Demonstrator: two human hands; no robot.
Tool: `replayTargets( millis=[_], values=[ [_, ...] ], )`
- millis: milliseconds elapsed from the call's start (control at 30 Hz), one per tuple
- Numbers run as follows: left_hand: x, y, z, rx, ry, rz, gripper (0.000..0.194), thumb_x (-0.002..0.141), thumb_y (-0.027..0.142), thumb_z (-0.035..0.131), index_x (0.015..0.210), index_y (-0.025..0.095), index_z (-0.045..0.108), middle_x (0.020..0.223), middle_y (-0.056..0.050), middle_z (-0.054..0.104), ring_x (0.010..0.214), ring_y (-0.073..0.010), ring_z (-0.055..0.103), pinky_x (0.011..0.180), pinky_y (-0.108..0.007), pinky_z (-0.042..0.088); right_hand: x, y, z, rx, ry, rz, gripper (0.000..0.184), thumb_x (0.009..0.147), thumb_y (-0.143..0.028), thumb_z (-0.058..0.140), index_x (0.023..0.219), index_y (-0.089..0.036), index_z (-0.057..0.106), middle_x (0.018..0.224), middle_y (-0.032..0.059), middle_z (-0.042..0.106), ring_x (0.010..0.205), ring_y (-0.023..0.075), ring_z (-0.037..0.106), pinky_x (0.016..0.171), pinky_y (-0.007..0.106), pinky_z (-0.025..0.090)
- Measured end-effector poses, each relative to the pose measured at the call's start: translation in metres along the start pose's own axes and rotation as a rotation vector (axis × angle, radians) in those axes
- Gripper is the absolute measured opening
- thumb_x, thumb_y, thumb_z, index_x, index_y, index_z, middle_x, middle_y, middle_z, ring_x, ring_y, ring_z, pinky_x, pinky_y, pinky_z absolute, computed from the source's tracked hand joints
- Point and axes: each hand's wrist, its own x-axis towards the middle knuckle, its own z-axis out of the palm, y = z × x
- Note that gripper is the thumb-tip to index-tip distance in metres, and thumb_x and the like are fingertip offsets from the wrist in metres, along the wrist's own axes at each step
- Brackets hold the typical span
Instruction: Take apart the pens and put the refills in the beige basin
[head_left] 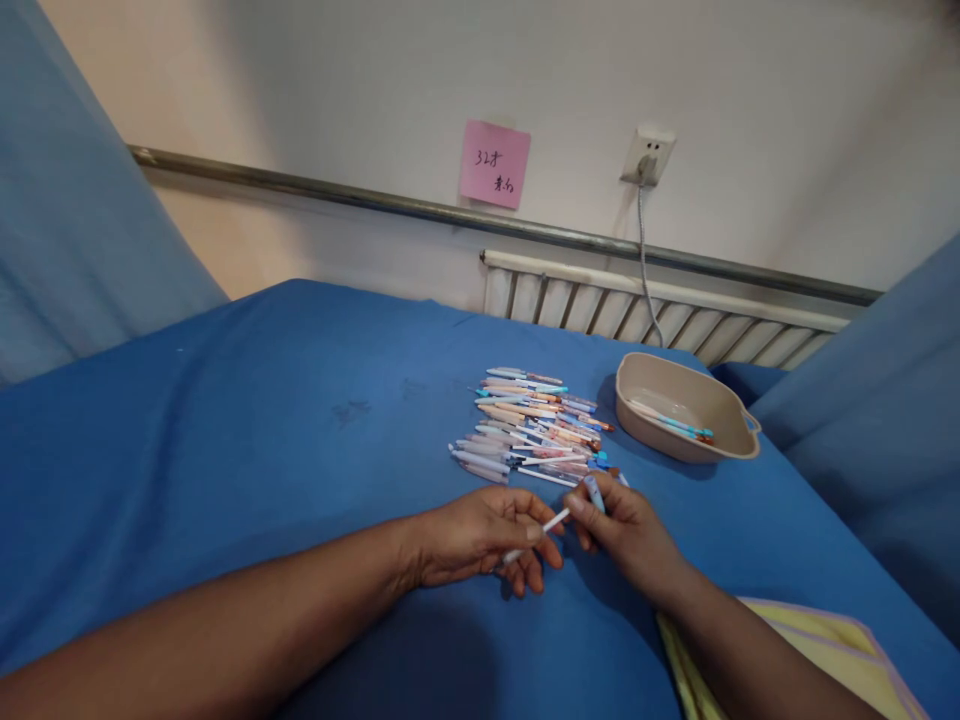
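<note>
A slim white pen (556,520) is held slantwise between my two hands. My left hand (487,540) grips its lower end between thumb and fingers, with the palm turned partly up. At the upper end, my right hand (619,525) has its fingertips closed on the pen. A pale blue cap-like piece (594,493) also sticks out of the right hand; whether it joins the pen is hidden by the fingers. Just beyond both hands lies a heap of pens (532,425) in white, peach, grey and blue, laid roughly side by side.
Right of the heap stands a beige plastic basin (739,452) with a few blue-tipped pens inside. A yellow cloth (817,640) lies under my right forearm. Blue sheeting (262,420) covers the table. Behind are a radiator (600,300), a rail, a plugged-in socket and a pink note.
</note>
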Motion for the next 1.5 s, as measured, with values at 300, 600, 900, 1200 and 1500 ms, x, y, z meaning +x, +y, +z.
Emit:
replayTargets(
  millis=[300, 600, 900, 1200, 1500],
  values=[
    [-0.012, -0.006, 0.009, 0.348, 0.082, 0.012, 0.029, 0.083, 0.043, 0.058, 0.094, 0.017, 0.052, 0.072, 0.001, 0.063, 0.045, -0.0071, 0.051, 0.041, -0.016, 0.034, -0.007, -0.006, 0.004, -0.136, -0.19, -0.078, 0.032, 0.092, -0.043, 0.046, 0.074, -0.018, 0.055, 0.06, -0.0027, 0.055, 0.056, 0.0114, 0.051, 0.056, 0.022, 0.04],
    [-0.034, 0.043, -0.007, 1.196, 0.591, 0.295, 0.023, 0.093, 0.031, 0.042, 0.104, 0.023, 0.061, 0.103, -0.005, 0.064, 0.096, -0.0224, 0.057, 0.087, -0.03, 0.039, 0.006, -0.001, -0.01, -0.471, -0.044, -0.253, 0.018, 0.09, -0.029, 0.049, 0.097, -0.022, 0.064, 0.119, 0.008, 0.061, 0.113, 0.0249, 0.051, 0.098, 0.041, 0.035],
    [-0.042, 0.05, -0.013, 1.224, 0.636, 0.155, 0.023, 0.091, 0.035, 0.043, 0.09, 0.021, 0.061, 0.085, -0.002, 0.068, 0.079, -0.0204, 0.061, 0.069, -0.025, 0.04, 0.005, 0.0, -0.009, -0.543, -0.018, -0.267, 0.018, 0.091, -0.024, 0.046, 0.098, -0.022, 0.062, 0.113, 0.0082, 0.063, 0.107, 0.023, 0.055, 0.095, 0.041, 0.04],
    [-0.035, 0.041, -0.024, 0.92, 0.653, 0.17, 0.026, 0.088, 0.041, 0.047, 0.087, 0.017, 0.056, 0.075, -0.002, 0.064, 0.063, -0.0149, 0.058, 0.059, -0.024, 0.045, 0.006, 0.003, -0.012, -0.546, -0.066, -0.253, 0.02, 0.089, -0.024, 0.049, 0.103, -0.022, 0.063, 0.113, 0.009, 0.064, 0.108, 0.0246, 0.055, 0.096, 0.042, 0.04],
    [-0.031, 0.043, -0.025, 0.692, 0.708, 0.245, 0.029, 0.085, 0.041, 0.052, 0.09, 0.013, 0.057, 0.069, -0.004, 0.066, 0.059, -0.0147, 0.059, 0.06, -0.027, 0.047, 0.008, 0.001, -0.012, -0.274, 0.16, -0.082, 0.027, 0.09, -0.04, 0.047, 0.08, -0.02, 0.061, 0.071, 0.0017, 0.061, 0.068, 0.0173, 0.057, 0.064, 0.028, 0.043]
  ],
)
